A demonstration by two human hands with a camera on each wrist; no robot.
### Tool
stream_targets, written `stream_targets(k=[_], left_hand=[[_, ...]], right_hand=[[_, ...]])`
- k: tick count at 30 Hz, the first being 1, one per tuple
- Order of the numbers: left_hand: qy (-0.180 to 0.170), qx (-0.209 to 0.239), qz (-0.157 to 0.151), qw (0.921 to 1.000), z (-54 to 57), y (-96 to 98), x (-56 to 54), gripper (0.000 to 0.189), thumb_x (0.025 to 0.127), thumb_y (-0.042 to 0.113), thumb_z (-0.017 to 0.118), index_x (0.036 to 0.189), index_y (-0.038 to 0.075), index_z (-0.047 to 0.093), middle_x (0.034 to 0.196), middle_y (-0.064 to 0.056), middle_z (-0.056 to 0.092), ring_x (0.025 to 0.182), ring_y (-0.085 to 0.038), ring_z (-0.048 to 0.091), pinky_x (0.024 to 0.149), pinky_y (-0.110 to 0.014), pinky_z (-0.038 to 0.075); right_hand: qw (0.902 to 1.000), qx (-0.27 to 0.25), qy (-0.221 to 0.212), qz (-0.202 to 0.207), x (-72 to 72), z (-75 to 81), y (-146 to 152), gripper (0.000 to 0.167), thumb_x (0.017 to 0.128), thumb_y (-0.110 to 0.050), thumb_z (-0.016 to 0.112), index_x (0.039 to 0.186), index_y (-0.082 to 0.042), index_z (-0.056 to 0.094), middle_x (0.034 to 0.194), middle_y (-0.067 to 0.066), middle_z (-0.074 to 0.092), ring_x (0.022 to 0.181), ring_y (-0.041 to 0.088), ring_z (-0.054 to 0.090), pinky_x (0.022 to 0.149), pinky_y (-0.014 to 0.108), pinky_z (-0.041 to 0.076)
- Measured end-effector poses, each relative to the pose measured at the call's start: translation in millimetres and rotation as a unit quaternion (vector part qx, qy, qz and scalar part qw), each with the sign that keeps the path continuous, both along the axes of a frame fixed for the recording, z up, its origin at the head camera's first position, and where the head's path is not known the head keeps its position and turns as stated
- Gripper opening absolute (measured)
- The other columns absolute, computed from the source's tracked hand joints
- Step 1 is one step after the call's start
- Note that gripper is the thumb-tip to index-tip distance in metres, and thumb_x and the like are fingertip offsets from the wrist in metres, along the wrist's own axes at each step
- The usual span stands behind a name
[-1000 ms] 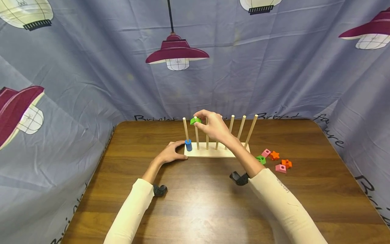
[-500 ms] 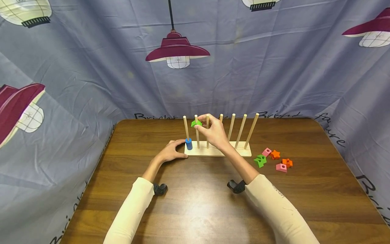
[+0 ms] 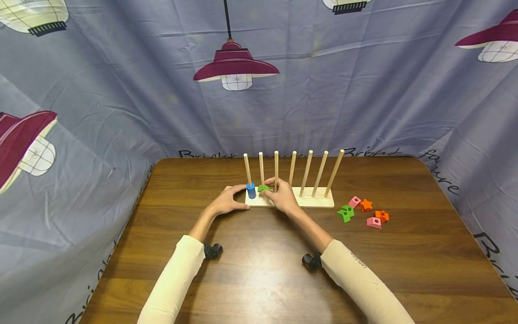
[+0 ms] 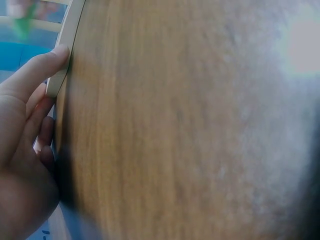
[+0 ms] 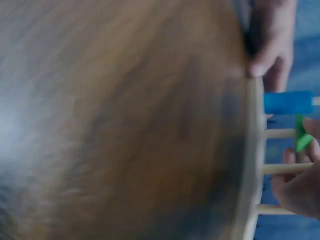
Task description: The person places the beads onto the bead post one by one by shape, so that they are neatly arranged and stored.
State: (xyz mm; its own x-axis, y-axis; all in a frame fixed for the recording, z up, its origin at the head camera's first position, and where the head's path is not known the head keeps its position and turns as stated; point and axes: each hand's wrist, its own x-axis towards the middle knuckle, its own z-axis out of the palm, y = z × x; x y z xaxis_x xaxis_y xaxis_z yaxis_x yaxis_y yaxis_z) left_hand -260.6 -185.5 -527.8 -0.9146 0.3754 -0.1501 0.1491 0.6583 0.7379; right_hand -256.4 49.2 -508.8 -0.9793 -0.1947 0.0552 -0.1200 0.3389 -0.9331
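A pale wooden peg stand [image 3: 319, 202] with several upright pegs lies near the table's far side. My left hand [image 3: 225, 202] holds its left end, thumb against the front edge of the base in the left wrist view [the thumb shows there above the curled fingers]. Blue cylinder pieces [image 3: 251, 191] sit low on the leftmost peg. On the second peg, my right hand [image 3: 283, 196] pinches a green block [image 3: 264, 188] by its side, low along the peg. The right wrist view has that green block [image 5: 302, 134] threaded on the peg, a little above the base.
Right of the stand lie green blocks [image 3: 346, 213], pink blocks [image 3: 374, 222] and orange star-shaped pieces [image 3: 366, 205] on the brown wooden table [image 3: 259, 288]. A grey curtain [image 3: 162, 90] printed with lamps hangs behind and at both sides.
My right hand has brought the green block from the second peg's top down to near the base. My left hand stays at the stand's left end.
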Motion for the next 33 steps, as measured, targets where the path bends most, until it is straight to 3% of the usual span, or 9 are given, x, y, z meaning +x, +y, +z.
stream_targets(k=[5, 21, 29, 33], left_hand=[[0.003, 0.004, 0.003, 1.0, 0.7, 0.2, 0.2, 0.082, 0.082, 0.03, 0.083, 0.151, 0.007, 0.045, 0.153, -0.014, 0.042, 0.136, -0.033, 0.033, 0.111, -0.054, 0.029], [0.003, 0.002, 0.003, 1.0, -2.5, 1.9, 0.7, 0.081, 0.083, 0.028, 0.083, 0.151, 0.008, 0.044, 0.154, -0.013, 0.041, 0.136, -0.033, 0.032, 0.11, -0.054, 0.029], [0.005, -0.004, 0.0, 1.0, -3.5, 0.1, 1.9, 0.082, 0.082, 0.029, 0.083, 0.151, 0.007, 0.044, 0.154, -0.013, 0.041, 0.137, -0.034, 0.031, 0.11, -0.055, 0.029], [0.013, -0.006, -0.001, 0.9999, -3.7, 0.2, 0.5, 0.082, 0.082, 0.029, 0.083, 0.151, 0.008, 0.045, 0.154, -0.012, 0.042, 0.137, -0.033, 0.032, 0.111, -0.054, 0.029]], right_hand=[[0.9991, 0.042, -0.006, 0.0, -2.2, -14.0, 0, 0.03, 0.087, -0.004, 0.075, 0.115, 0.002, 0.066, 0.115, 0.017, 0.067, 0.111, 0.035, 0.061, 0.096, 0.045, 0.048], [0.998, 0.061, -0.015, 0.005, 1.2, -11.7, 4, 0.034, 0.088, -0.003, 0.074, 0.12, -0.002, 0.066, 0.121, 0.016, 0.067, 0.119, 0.036, 0.057, 0.1, 0.049, 0.044], [0.9957, 0.072, -0.022, 0.054, 21.6, -0.1, 31, 0.057, 0.091, -0.009, 0.071, 0.143, 0.004, 0.048, 0.139, 0.025, 0.054, 0.127, 0.04, 0.052, 0.105, 0.049, 0.04], [0.996, 0.037, 0.011, 0.081, 32.2, 9.6, 58, 0.049, 0.093, -0.004, 0.069, 0.137, 0.01, 0.052, 0.133, 0.028, 0.057, 0.122, 0.04, 0.057, 0.102, 0.045, 0.044]])
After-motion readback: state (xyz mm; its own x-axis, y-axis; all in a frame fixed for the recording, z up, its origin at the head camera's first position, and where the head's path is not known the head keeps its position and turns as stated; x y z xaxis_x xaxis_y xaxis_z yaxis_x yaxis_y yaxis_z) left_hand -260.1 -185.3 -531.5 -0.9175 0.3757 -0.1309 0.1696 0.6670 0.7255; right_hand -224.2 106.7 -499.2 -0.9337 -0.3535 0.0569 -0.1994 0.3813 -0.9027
